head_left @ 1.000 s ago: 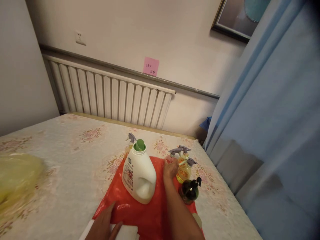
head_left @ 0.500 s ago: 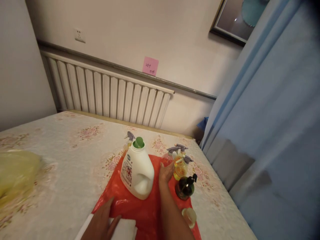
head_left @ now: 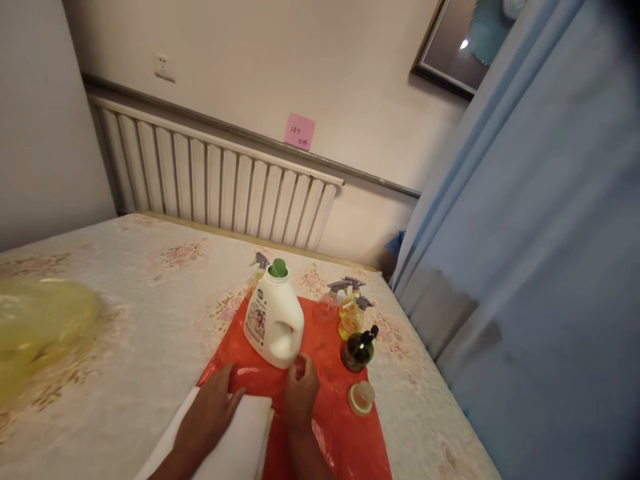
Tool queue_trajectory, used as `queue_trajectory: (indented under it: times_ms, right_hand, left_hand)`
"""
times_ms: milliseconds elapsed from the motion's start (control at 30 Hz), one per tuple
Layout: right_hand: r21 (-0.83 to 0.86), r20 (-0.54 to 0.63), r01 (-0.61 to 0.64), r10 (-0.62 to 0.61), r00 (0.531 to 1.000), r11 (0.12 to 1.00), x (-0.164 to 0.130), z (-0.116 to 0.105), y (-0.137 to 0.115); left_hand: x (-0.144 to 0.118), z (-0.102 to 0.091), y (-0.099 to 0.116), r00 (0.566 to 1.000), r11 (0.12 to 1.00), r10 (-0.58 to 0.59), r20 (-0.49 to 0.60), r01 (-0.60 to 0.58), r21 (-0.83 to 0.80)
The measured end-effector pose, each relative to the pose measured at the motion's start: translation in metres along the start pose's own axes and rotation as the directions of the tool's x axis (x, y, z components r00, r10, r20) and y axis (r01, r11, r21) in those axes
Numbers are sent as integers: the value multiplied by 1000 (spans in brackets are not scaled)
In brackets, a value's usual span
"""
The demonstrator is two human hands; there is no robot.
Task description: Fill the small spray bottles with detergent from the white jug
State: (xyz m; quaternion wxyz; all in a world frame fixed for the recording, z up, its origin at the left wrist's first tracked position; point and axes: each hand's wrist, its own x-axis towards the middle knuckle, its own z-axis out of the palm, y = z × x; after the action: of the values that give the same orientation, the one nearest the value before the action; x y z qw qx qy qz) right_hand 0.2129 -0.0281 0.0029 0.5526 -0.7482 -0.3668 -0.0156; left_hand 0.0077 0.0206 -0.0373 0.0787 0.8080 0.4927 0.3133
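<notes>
My left hand (head_left: 207, 417) lies on a folded white sheet (head_left: 240, 443), cloth or paper I cannot tell. Its thumb is apart from the fingers. Close to the base of a white detergent jug (head_left: 277, 320), my right hand (head_left: 301, 393) is loosely curled over a red plastic sheet (head_left: 333, 373), a gap showing between thumb and finger. The jug stands upright with a green cap (head_left: 278, 268) in its mouth. To its right are a pink spray bottle (head_left: 327, 307), yellow spray bottles (head_left: 350, 327), a dark pump bottle (head_left: 358, 351) and a small pale jar (head_left: 361, 398).
Another spray bottle (head_left: 260, 263) stands behind the jug. A yellow plastic bag (head_left: 47, 320) lies on the left of the flowered cover (head_left: 150, 307). A radiator (head_left: 220, 180) runs along the wall, and a blue curtain (head_left: 525, 253) hangs at the right.
My right hand has left the spray bottles and come back toward me, beside the jug's base. The left hand stays on the white sheet. The view has shifted slightly.
</notes>
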Motion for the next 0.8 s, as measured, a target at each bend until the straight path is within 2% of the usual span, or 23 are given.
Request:
queue_trajectory:
  times_ms: [100, 200, 300, 433, 467, 533, 700, 800]
  right_hand:
    - [68, -24, -49, 50, 998, 996, -31, -18, -3]
    - [112, 84, -32, 22, 996, 993, -58, -31, -10]
    - [137, 234, 131, -160, 959, 982, -90, -35, -21]
    - [70, 340, 476, -470, 815, 877, -125, -34, -22]
    - [46, 347, 533, -514, 785, 845, -131, -33, -19]
    - [25, 346, 585, -556, 756, 811, -136, -32, -14]
    - [57, 376, 578, -554, 742, 814, -135, -36, -9]
    - [62, 411, 571, -542, 732, 818, -133, -41, -12]
  left_hand:
    - [1, -3, 4, 1000, 1000, 4, -11, -4, 0]
    - [1, -3, 5, 1000, 1000, -5, -15, 4, -8]
    - [2, 0, 3, 999, 1000, 10, -32, -10, -4]
    - [1, 4, -2, 996, 998, 59, -66, -59, 7]
    - [1, 5, -3, 996, 998, 64, -70, -64, 0]
    - [3, 5, -3, 996, 998, 57, -71, -59, -28]
    - [12, -4, -1, 996, 987, -26, -90, 11, -161]
    - [16, -15, -6, 995, 985, -31, -100, 14, -172]
